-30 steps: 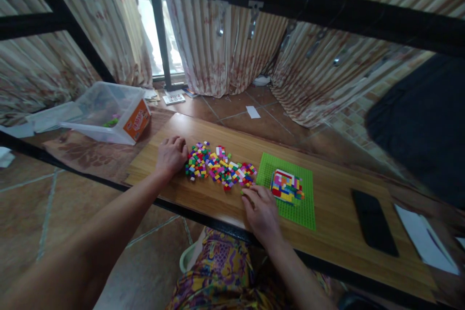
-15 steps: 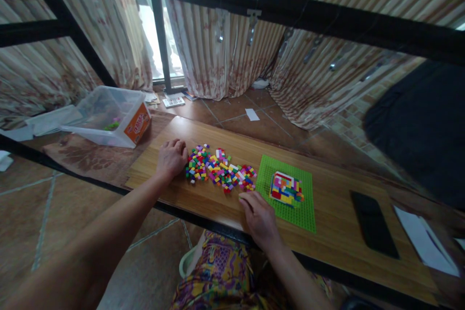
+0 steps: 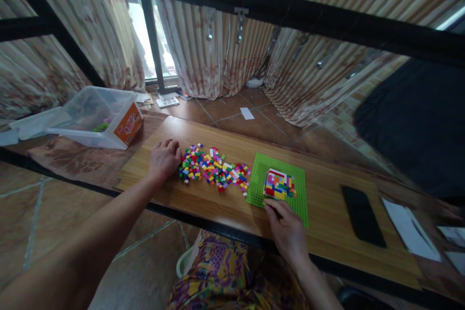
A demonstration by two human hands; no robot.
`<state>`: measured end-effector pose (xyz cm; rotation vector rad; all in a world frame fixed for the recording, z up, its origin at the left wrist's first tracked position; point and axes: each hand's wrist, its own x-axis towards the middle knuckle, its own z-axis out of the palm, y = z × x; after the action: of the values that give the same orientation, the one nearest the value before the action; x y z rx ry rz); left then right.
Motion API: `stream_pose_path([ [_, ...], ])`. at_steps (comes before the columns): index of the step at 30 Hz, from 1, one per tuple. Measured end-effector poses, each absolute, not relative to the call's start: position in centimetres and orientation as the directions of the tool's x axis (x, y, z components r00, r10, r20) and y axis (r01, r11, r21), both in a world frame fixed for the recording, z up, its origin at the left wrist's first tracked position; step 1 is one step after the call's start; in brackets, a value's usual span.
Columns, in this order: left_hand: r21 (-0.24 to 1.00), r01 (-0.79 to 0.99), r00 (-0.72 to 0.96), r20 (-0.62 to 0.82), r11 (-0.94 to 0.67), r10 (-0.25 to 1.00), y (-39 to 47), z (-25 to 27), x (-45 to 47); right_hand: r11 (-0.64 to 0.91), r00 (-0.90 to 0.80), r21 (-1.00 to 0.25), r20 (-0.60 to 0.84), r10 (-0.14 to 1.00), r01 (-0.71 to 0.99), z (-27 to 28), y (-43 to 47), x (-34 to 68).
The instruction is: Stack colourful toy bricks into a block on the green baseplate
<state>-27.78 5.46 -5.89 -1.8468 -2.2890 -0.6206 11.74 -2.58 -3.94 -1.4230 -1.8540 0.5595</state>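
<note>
My left hand rests on the wooden board at the left end of a pile of small colourful toy bricks. Its fingers are curled and close together, and their tips are hidden. Over the near edge of a green studded baseplate is my right hand, thumb and fingers pinched together. Anything between those fingertips is too small to make out. Just beyond them, a multicoloured brick build with a white-edged side stands on the baseplate.
On the left is a clear plastic bin with an orange label. A black phone-like slab lies to the right, beside white paper. A dark metal bar runs along the board's near side.
My right hand has moved right, from beside the brick pile to the baseplate's near edge by the build. My left hand stays by the pile. The whole view has shifted slightly.
</note>
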Motion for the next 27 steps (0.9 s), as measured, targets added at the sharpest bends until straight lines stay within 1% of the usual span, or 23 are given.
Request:
stream_pose_path([
  [3,0.228,0.959,-0.241,0.358,0.166,0.902,5.5,-5.9,-27.8,0.392,-0.268,-0.702,0.286,0.920,0.595,-4.1,-2.1,8.4],
  [6,0.219,0.960,-0.247,0.357,0.176,0.901,5.4,-5.8,-27.7,0.467,-0.366,-0.625,0.294,0.883,0.625,-4.6,-1.2,5.2],
  [9,0.210,0.963,-0.236,0.349,0.170,0.907,5.3,-5.6,-27.6,0.458,-0.362,-0.536,0.280,0.889,0.709,-4.9,-0.2,3.4],
  [11,0.209,0.964,-0.232,0.347,0.166,0.909,5.3,-5.6,-27.6,0.446,-0.343,-0.500,0.288,0.894,0.742,-4.9,0.3,2.8],
  [16,0.223,0.961,-0.238,0.356,0.166,0.903,5.4,-5.9,-27.7,0.519,-0.418,-0.433,0.311,0.854,0.737,-4.3,1.0,1.5],
  [22,0.226,0.959,-0.247,0.363,0.172,0.898,5.4,-6.1,-27.7,0.512,-0.416,-0.383,0.307,0.856,0.769,-4.3,1.2,0.4],
  [27,0.248,0.954,-0.254,0.359,0.171,0.898,5.4,-6.1,-27.8,0.496,-0.376,-0.371,0.352,0.858,0.785,-4.4,1.1,0.0],
])
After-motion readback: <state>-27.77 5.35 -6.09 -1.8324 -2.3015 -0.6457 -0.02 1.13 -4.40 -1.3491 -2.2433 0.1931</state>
